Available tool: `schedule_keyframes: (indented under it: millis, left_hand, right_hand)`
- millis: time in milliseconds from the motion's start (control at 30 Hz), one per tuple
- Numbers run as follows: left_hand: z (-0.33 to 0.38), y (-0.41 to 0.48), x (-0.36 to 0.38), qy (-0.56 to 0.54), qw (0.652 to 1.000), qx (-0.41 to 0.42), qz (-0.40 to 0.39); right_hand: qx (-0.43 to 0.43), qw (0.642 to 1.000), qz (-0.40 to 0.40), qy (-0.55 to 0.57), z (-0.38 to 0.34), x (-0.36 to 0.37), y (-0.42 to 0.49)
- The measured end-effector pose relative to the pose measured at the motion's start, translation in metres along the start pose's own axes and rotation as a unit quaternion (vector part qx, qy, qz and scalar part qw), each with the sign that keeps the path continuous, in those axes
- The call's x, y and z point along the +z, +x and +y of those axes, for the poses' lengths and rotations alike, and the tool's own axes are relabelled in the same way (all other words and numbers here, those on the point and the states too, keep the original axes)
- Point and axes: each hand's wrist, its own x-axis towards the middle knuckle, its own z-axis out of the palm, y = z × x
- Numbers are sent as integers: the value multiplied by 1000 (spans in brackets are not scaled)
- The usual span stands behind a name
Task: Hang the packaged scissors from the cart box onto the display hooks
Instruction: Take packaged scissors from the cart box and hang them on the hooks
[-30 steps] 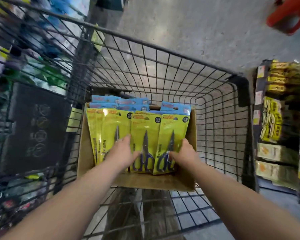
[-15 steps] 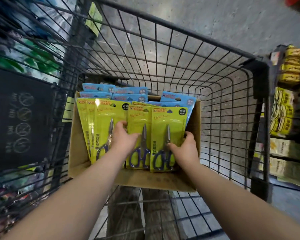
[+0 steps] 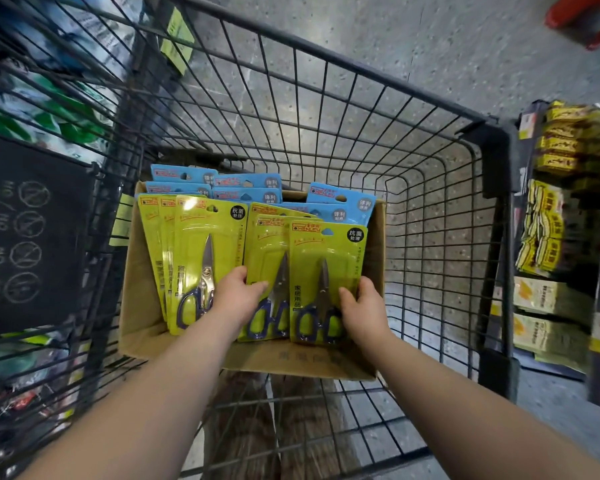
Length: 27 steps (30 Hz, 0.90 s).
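Note:
A cardboard box (image 3: 142, 306) stands in the wire cart (image 3: 326, 71). It holds several yellow-green packaged scissors (image 3: 205, 244) in front and several blue packs (image 3: 246, 183) behind. My left hand (image 3: 234, 297) grips the left edge of a small stack of yellow-green packs (image 3: 312, 251) near the scissor handles. My right hand (image 3: 362, 304) grips the right edge of the same stack. The stack sits slightly raised and separated from the other yellow packs to its left. No display hooks are in view.
A black sign panel (image 3: 28, 237) hangs on the cart's left side. Shelves with yellow packaged goods (image 3: 551, 230) stand at the right. A red stool (image 3: 589, 19) sits on the grey floor at the top right. Blurred goods fill the left edge.
Both hands have closed around the right-hand stack of yellow-green packs and pulled it slightly apart from the left packs. The camera has moved closer to the box.

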Motion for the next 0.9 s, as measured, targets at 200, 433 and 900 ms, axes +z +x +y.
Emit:
schedule_keyframes:
  millis: [200, 433, 900]
  left_hand:
    - [6, -19, -11, -65, 998, 11, 5]
    - [32, -61, -67, -181, 981, 30, 66]
    - [53, -178, -183, -327, 916, 106, 207]
  right_hand:
    - [-18, 1000, -3, 5, -17, -10, -10]
    - [-79, 996, -41, 27, -85, -34, -42]
    - [-208, 967, -146, 20, -225, -51, -135]
